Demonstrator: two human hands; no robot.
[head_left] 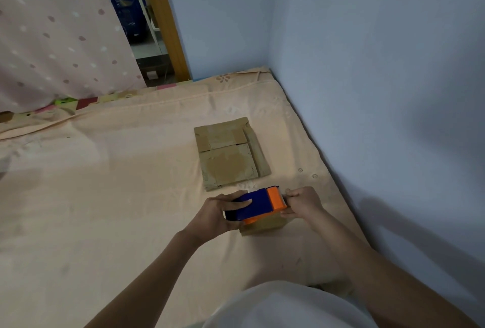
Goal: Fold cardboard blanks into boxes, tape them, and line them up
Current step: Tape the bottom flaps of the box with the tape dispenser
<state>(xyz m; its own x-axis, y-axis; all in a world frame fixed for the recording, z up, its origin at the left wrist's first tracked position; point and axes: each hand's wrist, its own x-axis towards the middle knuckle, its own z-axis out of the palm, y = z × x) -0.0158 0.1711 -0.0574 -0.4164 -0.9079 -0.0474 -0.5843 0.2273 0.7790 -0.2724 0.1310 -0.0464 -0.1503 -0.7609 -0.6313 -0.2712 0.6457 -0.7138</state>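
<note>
Resting on a peach sheet (110,196), a small box (265,226) sits directly under a blue and orange tape dispenser (258,205), so only its front side and right corner are visible. The left hand (223,213) grips the blue end of the dispenser, with the thumb laid across the top and the fingers curled around the left side. The right hand (304,203) is at the orange end, where the toothed blade is; its fingers are bent and close together and pinch there, but it is not possible to tell if they hold tape or only the edge of the dispenser. Its lower fingers touch the top right edge of the box. A flat cardboard blank (231,153) lies on the sheet just beyond the hands, apart from the box and from both hands. A blue wall (380,65) stands to the right.
</note>
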